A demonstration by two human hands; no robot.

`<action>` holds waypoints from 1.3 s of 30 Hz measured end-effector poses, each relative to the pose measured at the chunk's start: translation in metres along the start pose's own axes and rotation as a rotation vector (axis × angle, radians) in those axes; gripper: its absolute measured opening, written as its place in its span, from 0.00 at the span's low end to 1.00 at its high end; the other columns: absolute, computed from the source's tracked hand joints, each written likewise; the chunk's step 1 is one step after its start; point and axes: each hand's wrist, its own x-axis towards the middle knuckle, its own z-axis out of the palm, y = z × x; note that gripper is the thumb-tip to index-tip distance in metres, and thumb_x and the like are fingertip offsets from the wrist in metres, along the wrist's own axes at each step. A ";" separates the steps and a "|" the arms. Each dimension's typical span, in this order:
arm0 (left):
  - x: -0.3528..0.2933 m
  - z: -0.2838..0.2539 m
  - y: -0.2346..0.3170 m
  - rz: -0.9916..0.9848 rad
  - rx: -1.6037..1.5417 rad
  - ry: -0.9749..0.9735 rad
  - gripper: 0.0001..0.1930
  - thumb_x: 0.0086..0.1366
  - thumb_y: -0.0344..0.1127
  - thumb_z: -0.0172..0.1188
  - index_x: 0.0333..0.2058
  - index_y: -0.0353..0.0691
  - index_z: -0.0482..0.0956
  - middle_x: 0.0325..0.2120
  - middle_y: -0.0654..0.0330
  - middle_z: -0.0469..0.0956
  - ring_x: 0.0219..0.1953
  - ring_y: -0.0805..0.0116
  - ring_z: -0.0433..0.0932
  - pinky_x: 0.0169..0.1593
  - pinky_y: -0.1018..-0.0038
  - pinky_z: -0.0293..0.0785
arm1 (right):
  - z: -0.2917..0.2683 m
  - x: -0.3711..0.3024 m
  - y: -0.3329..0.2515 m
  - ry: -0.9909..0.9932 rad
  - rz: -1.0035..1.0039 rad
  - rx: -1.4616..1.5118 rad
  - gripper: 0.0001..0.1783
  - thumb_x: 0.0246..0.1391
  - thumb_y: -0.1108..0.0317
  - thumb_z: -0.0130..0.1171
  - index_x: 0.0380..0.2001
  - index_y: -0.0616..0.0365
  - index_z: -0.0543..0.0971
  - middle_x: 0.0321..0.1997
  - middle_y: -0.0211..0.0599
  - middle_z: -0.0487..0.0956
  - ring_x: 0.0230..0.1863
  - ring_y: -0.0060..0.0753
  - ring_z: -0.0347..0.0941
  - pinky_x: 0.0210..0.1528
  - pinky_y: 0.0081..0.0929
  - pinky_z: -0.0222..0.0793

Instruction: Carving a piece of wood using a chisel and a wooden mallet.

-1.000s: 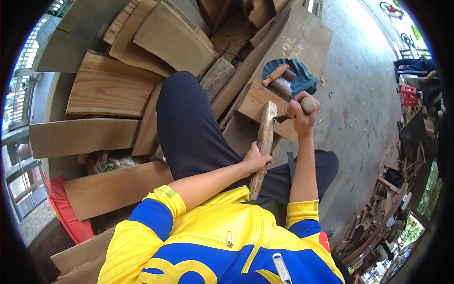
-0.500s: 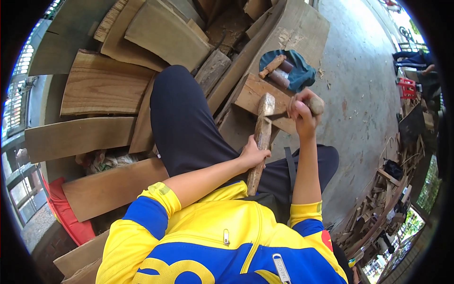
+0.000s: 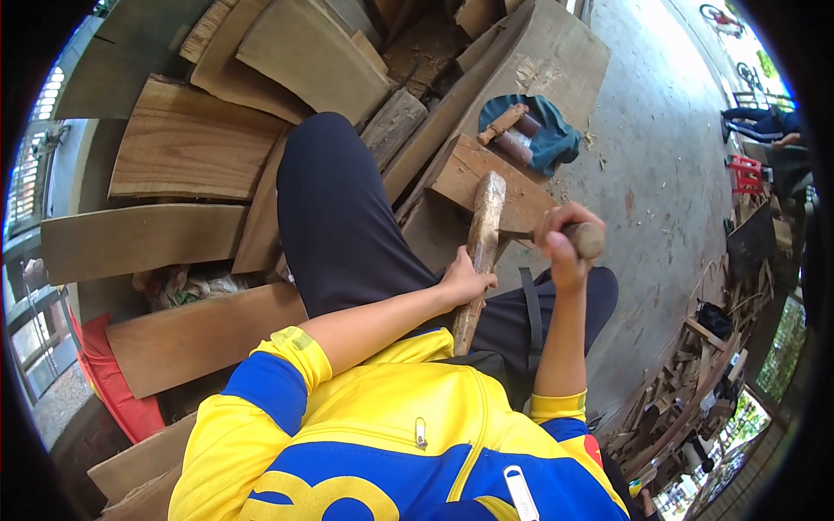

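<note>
Wrapped round a rough, pale-brown wooden stick (image 3: 488, 213) is my left hand (image 3: 466, 280), closed at about its middle. The stick stands slanted, its lower end against my lap and its upper end in front of a wooden block (image 3: 486, 178). My right hand (image 3: 566, 243) is closed round a bladed tool with a thick, round wooden handle (image 3: 585, 240). The thin dark blade points left toward the stick; whether it touches the stick I cannot tell, and its exact kind is unclear.
Past the block, a dark green cloth (image 3: 556, 139) holds brown cylindrical pieces (image 3: 516, 149). Wooden boards (image 3: 195, 143) are stacked on the left. Wood scraps (image 3: 686, 373) are piled at right, near a red stool (image 3: 744, 174). A person (image 3: 764, 126) is at the far right.
My right hand has moved slightly down and to the right, drawing the tool back along the stick's side. My left hand and the stick have hardly moved.
</note>
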 end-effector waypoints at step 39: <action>-0.003 0.004 0.001 0.070 0.440 0.108 0.36 0.57 0.47 0.63 0.57 0.31 0.59 0.44 0.36 0.76 0.49 0.41 0.75 0.54 0.57 0.69 | 0.009 0.006 0.002 0.005 0.002 0.049 0.16 0.41 0.65 0.63 0.14 0.61 0.67 0.13 0.32 0.68 0.15 0.24 0.63 0.20 0.21 0.58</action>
